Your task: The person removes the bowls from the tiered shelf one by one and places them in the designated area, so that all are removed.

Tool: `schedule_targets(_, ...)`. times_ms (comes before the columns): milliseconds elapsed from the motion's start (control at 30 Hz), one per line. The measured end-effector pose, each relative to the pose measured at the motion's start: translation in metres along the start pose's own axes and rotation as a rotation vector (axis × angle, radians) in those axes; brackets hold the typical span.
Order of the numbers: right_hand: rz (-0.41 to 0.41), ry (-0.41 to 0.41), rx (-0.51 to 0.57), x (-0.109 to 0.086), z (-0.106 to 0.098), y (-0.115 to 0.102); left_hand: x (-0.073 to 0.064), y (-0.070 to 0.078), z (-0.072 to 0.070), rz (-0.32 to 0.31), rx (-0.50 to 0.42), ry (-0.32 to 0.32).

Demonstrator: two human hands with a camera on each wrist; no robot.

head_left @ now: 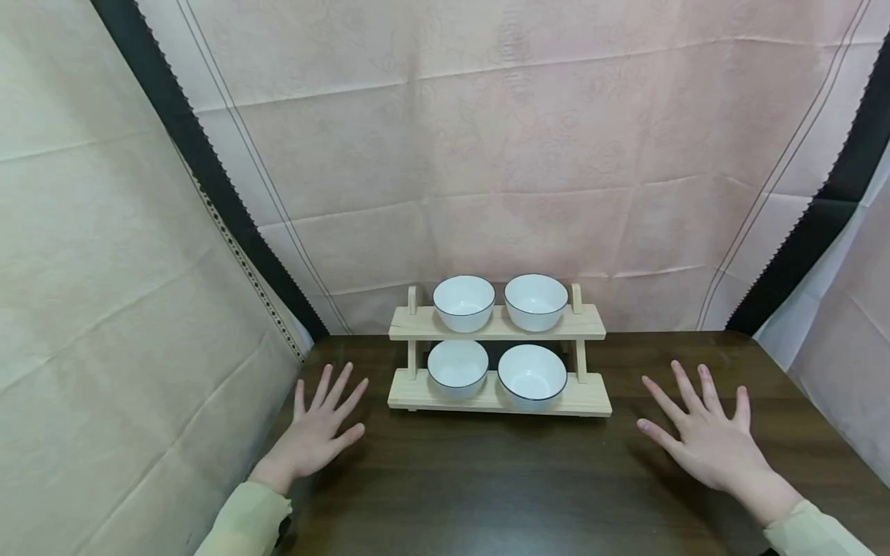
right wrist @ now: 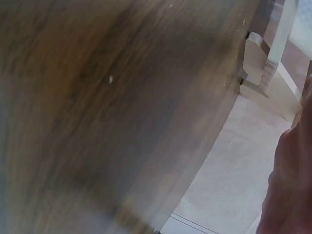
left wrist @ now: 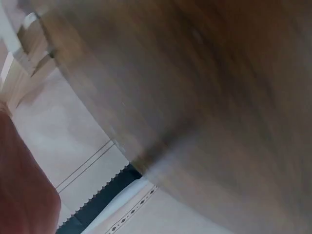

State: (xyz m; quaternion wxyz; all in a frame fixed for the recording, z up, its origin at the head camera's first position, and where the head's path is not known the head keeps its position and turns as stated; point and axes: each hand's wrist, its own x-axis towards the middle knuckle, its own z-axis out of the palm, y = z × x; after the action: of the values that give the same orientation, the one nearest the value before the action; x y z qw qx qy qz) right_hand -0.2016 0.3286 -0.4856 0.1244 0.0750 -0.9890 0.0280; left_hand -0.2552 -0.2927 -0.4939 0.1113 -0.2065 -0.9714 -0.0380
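A two-tier light wooden rack [head_left: 587, 396] stands at the back middle of the dark table. Its upper shelf bears two white bowls with dark rims, an upper left bowl [head_left: 463, 303] and an upper right bowl [head_left: 535, 303]. Below them sit a lower left bowl [head_left: 457, 367] and a lower right bowl [head_left: 532, 375]. To the left of the rack, my left hand [head_left: 316, 434] has its fingers spread and holds nothing. My right hand [head_left: 711, 442] is spread likewise, to the right of the rack and apart from it. Only part of each hand shows in the wrist views.
The dark wooden table [head_left: 459, 494] extends in front of the rack. Pale cloth curtains [head_left: 528, 154] with black bands hang behind and along both sides. In the right wrist view, an end of the rack [right wrist: 256, 58] shows at the upper right.
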Motion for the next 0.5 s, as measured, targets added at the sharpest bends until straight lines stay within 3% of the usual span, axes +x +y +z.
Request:
schedule_targets(100,0.005,-0.002,0.041,0.001,-0.001,-0.001,0.003,0.007,0.0,-0.02,-0.122,0.037)
schedule_targets(267,0.03,0.016,0.173,0.006,-0.007,-0.011,0.011,0.032,-0.007,-0.088,-0.435,0.108)
schedule_targets(367,0.064,0.04,0.298,0.014,-0.011,-0.021,0.02,0.048,-0.01,-0.176,-0.589,0.135)
schedule_targets(500,0.147,0.075,0.485,0.025,-0.017,-0.041,0.035,0.065,-0.007,-0.344,-0.748,0.162)
